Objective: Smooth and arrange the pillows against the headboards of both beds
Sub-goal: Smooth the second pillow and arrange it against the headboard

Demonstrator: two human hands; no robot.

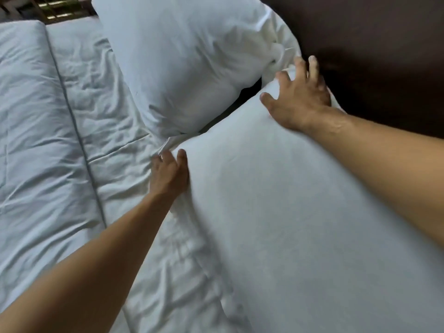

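A large white pillow (276,188) leans against the dark headboard (372,39) in the near right of the head view. My right hand (298,97) lies flat on its upper far corner, fingers spread, close to the headboard. At the pillow's lower far corner my left hand (169,174) presses against the edge, thumb up along the side; its fingertips are tucked out of sight. A second white pillow (187,58) stands propped against the headboard just beyond, its near corner touching the first pillow.
The bed's white sheet (108,97) is wrinkled to the left of the pillows. A folded white duvet (31,121) with a grey seam runs along the far left. Slatted wood shows at the top left corner.
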